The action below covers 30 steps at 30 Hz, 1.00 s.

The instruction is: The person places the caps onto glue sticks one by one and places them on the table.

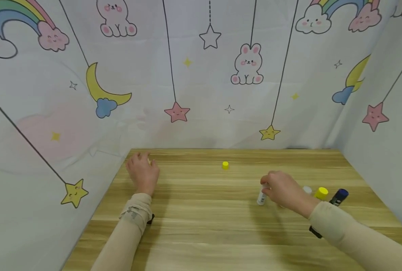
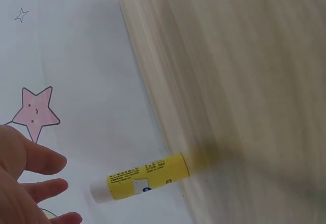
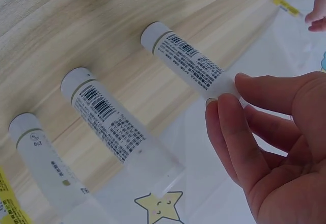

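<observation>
My right hand (image 1: 283, 190) pinches the top of a slim white glue stick (image 1: 261, 196) between thumb and fingers. Its printed label and barcode (image 3: 188, 61) show in the right wrist view, and its base appears to stand on the table. Over at the far left edge is my left hand (image 1: 143, 171), its fingers loosely bent. Beside those fingers, in the left wrist view, a yellow glue stick (image 2: 148, 177) with a whitish cap stands on the table. A gap shows between it and the visible fingers; the thumb is out of view.
Two more white sticks (image 3: 107, 122) stand near the right hand. Behind its wrist are a yellow-topped stick (image 1: 321, 193) and a dark stick with a blue cap (image 1: 340, 195). A small yellow cap (image 1: 225, 165) lies mid-back on the wooden table (image 1: 201, 226). Printed cloth (image 1: 207, 82) hangs behind.
</observation>
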### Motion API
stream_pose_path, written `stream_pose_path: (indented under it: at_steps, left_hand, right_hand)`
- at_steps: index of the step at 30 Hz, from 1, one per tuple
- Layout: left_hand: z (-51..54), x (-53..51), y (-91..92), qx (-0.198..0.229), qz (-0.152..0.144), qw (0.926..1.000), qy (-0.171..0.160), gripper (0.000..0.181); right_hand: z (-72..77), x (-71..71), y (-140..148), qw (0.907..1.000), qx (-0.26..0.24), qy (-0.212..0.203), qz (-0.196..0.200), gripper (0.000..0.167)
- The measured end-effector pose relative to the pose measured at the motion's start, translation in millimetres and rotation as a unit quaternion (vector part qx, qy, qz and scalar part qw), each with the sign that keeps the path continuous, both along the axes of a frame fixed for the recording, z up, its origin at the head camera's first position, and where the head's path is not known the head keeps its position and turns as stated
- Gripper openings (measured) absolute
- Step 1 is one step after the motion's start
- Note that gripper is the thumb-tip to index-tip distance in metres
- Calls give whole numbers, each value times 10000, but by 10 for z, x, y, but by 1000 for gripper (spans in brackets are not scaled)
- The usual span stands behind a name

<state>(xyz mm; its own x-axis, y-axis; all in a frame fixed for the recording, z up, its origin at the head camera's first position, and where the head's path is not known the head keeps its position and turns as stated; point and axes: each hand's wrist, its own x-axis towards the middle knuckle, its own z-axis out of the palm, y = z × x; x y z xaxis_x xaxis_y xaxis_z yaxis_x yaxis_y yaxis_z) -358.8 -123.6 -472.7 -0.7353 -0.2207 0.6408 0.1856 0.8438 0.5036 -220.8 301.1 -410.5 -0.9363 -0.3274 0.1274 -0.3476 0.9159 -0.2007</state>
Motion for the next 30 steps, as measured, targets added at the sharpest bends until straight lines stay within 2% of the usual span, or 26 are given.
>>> stream_pose_path:
  at_steps: [5,8,12,16,21,24,30]
  left_hand:
    - [-17,-59,-64,42,84,9997,-222,31]
    - [-19,-87,-87,302,49,9989,-355,39]
    - [-41,-118,-108,698,-3,9959,-571,59]
    - [-70,-129,-117,1216,-79,9892,-812,76]
    - [-109,-148,-132,1781,-124,9782,-1063,85]
    - [-150,-181,-170,1959,-133,9731,-1204,88]
    - [-228,-196,-206,2276,-171,9621,-1490,77]
  right_hand:
    - [19,24,68,9999,141,23,34,18]
    - [23,39,105,9997,200,82,86,18]
    - [23,65,149,9996,239,126,93,17]
    - [26,98,179,9996,222,128,81,17]
    - [23,118,203,9998,218,27,44,17]
    - [31,115,200,9996,280,72,76,18]
    - [73,110,197,9992,383,118,82,20]
